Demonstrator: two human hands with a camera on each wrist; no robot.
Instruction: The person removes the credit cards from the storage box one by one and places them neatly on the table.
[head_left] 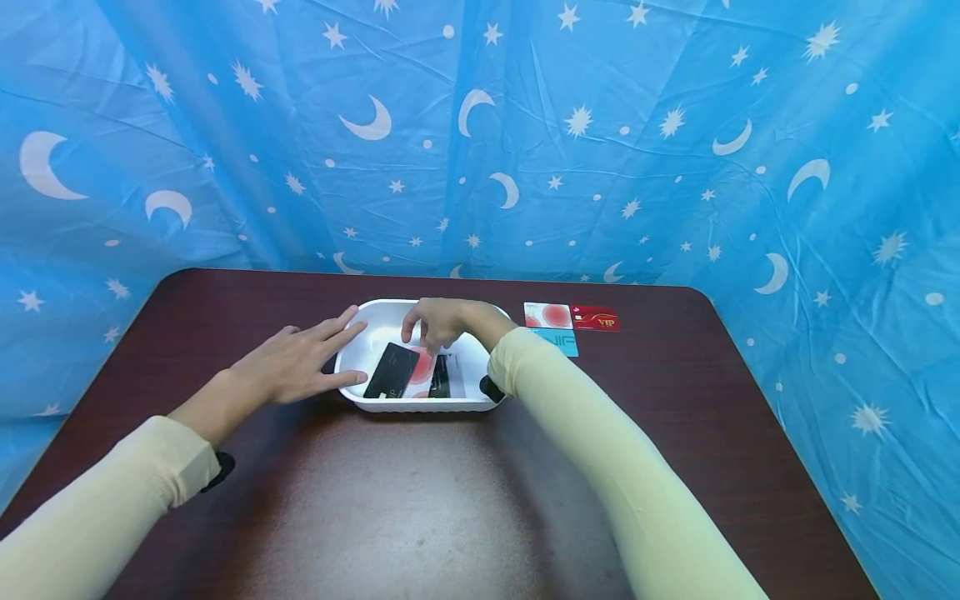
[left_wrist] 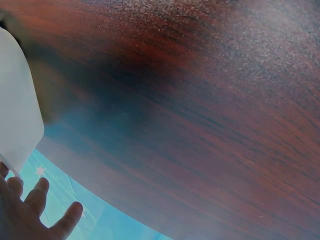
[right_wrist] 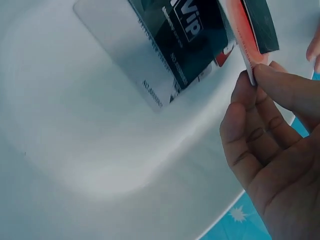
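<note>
A white tray (head_left: pixel 427 406) holds several cards. Inside it my right hand (head_left: pixel 442 321) pinches the edge of a red-and-white card (right_wrist: pixel 244 40) between thumb and fingertips, tilting it up. A black card (head_left: pixel 393 371) overlaps that card on its left. Beneath them lies a card with a black panel marked VIP (right_wrist: pixel 187 45), which has a pale, see-through-looking part. My left hand (head_left: pixel 300 362), fingers straight and spread, rests at the tray's left rim; in the left wrist view its fingertips sit beside the tray wall (left_wrist: pixel 17 95).
Right of the tray, three cards lie edge to edge on the dark wooden table (head_left: pixel 420 500): a white one with red circles (head_left: pixel 548 315), a red VIP card (head_left: pixel 596 318) and a light-blue card (head_left: pixel 557 342). A blue star-and-moon curtain (head_left: pixel 480 167) hangs behind the table.
</note>
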